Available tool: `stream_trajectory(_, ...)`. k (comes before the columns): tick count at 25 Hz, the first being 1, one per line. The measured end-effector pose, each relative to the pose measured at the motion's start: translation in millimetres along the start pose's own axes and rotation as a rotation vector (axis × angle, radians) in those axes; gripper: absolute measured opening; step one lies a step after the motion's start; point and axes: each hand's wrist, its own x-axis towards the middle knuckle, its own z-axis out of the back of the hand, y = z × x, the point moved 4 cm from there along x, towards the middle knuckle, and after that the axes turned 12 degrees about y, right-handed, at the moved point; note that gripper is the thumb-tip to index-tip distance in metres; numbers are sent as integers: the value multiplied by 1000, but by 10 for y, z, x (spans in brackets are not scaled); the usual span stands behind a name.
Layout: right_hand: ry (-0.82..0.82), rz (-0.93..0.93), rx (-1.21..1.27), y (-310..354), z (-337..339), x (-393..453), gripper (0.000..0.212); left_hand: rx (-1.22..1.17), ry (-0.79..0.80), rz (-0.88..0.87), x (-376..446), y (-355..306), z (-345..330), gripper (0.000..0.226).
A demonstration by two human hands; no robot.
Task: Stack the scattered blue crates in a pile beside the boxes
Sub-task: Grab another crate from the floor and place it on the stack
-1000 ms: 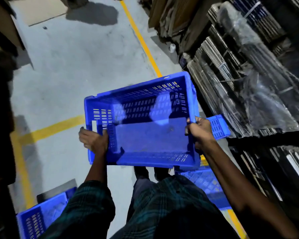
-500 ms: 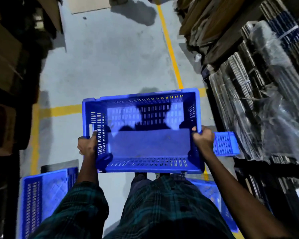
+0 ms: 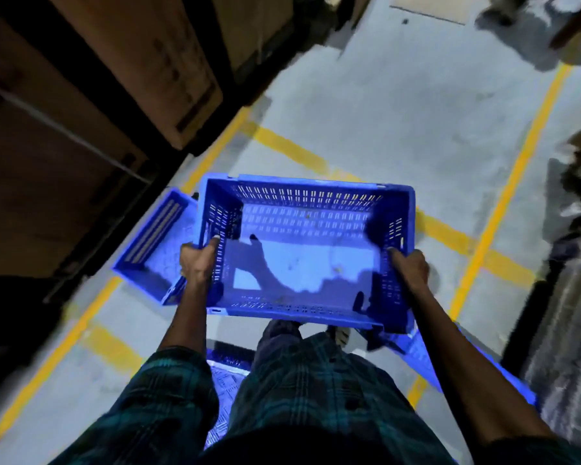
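I hold a slotted blue crate (image 3: 302, 213) level in front of my waist, its open top facing up. My left hand (image 3: 198, 260) grips its left wall and my right hand (image 3: 411, 265) grips its right wall. A second blue crate (image 3: 151, 250) lies on the floor just left of the held one, beside the large cardboard boxes (image 3: 141, 62). Part of another blue crate (image 3: 426, 360) shows on the floor at my right, behind my forearm. More blue plastic (image 3: 223, 374) shows between my legs.
Tall cardboard boxes on dark racking fill the left side. Wrapped dark stacks (image 3: 564, 330) stand along the right edge. Yellow lines (image 3: 503, 196) cross the grey concrete floor, which stretches open ahead. A flat cardboard sheet (image 3: 433, 8) lies at the far top.
I have turned left with the crate in both hands: the cardboard boxes now fill the left, the wrapped stacks slid to the right edge, and the floor crate sits beside the held one.
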Motion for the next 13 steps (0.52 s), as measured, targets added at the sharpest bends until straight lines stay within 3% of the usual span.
stream_trajectory(6,167,243,-232,1120,-1094,-189,55,-294,-198,204,140,943,1069,57)
stream_trajectory(13,261,316,-364,2194,-2498,-506,49,-551,-295,316,497,1620,2091,58)
